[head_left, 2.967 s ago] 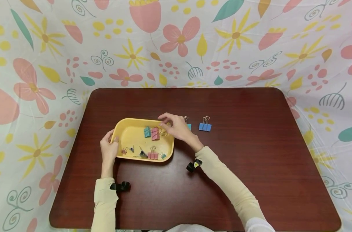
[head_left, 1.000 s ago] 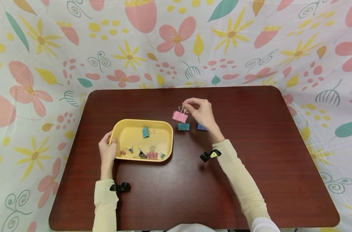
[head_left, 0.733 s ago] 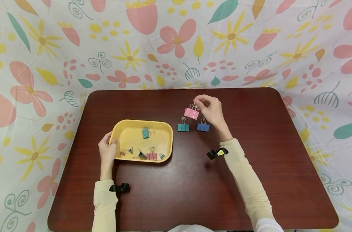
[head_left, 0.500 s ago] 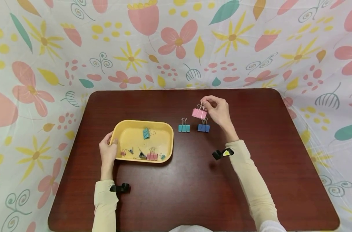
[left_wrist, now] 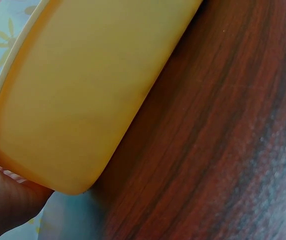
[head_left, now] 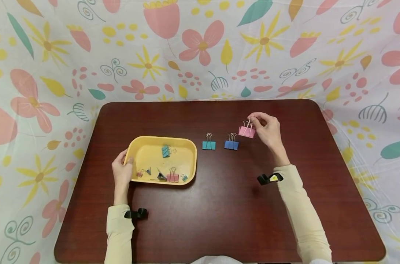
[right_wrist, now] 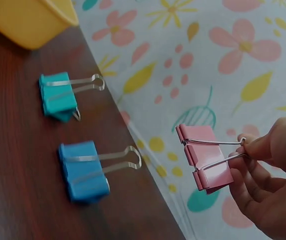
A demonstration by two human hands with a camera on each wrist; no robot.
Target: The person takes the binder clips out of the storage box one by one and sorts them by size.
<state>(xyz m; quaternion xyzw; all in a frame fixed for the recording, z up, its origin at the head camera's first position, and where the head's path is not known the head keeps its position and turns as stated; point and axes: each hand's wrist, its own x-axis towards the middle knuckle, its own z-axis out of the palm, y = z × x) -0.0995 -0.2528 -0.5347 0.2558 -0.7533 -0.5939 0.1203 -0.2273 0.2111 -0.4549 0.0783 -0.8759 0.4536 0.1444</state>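
Observation:
My right hand (head_left: 267, 129) pinches a pink binder clip (right_wrist: 205, 157) by its wire handle, with thumb and forefinger at the loop's end. The clip hangs just right of a blue binder clip (head_left: 231, 145) that stands on the table. Left of the blue one stands a teal binder clip (head_left: 208, 145), its handles pointing up the same way. My left hand (head_left: 122, 172) grips the left end of a yellow tray (left_wrist: 78, 90), thumb over the rim. In the tray lie a second teal clip (head_left: 166, 151), a second pink clip (head_left: 172, 178) and several smaller clips.
The dark brown wooden table (head_left: 200, 223) has rounded corners. A flower-printed cloth (head_left: 200, 73) hangs behind it and along both sides. Each sleeve carries a black wrist camera, one on the left (head_left: 136, 213) and one on the right (head_left: 270, 178).
My right hand has taken a pink binder clip out of the tray and carried it right, past the teal and blue clips. My left hand keeps its hold on the tray.

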